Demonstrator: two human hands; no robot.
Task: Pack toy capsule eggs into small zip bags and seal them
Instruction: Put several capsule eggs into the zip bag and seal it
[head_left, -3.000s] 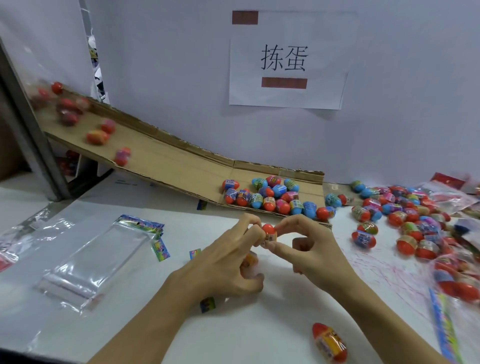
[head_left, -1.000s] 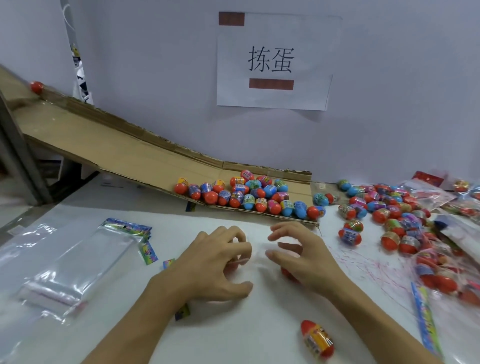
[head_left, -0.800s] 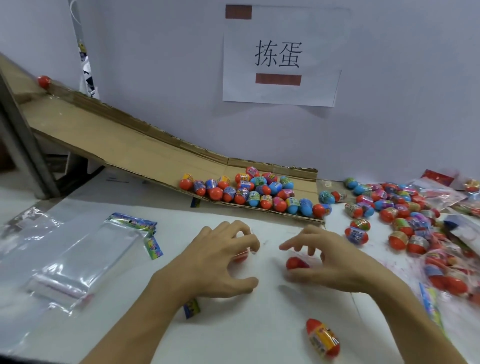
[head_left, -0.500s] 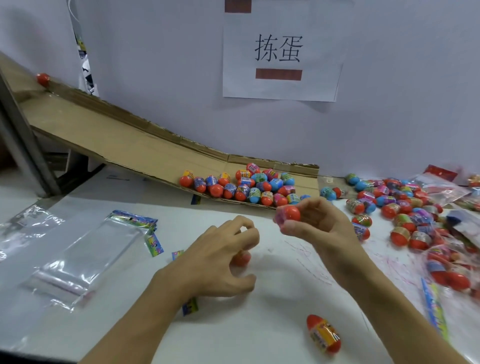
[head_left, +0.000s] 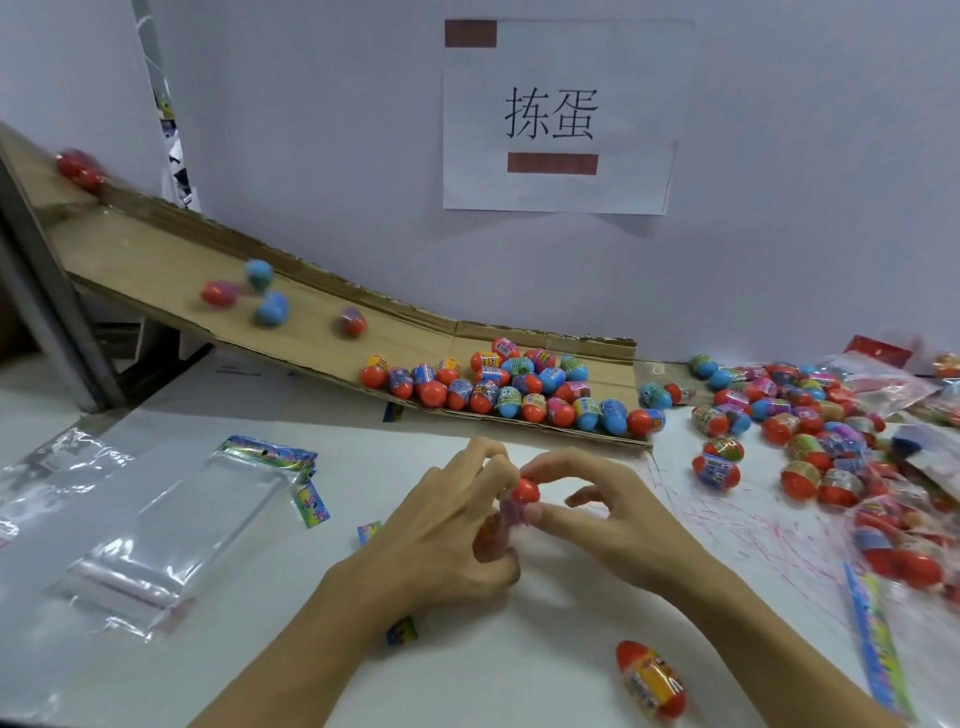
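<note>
Both hands meet mid-table: the right hand (head_left: 618, 514) pinches a glossy red capsule egg (head_left: 525, 490), while the left hand (head_left: 441, 540) curls around something orange, mostly hidden. Blurred eggs (head_left: 270, 306) dot the cardboard ramp (head_left: 156, 260); crinkly clear zip bags (head_left: 171, 530) lie left

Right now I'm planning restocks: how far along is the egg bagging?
Done: filled bags lie at the right. In hand: left hand and right hand hold a red egg together. Left: loose eggs on the cardboard ramp, empty zip bags.

Red-topped egg (head_left: 525, 490) in hands; brown cardboard ramp (head_left: 311, 332); white table (head_left: 519, 649).
</note>
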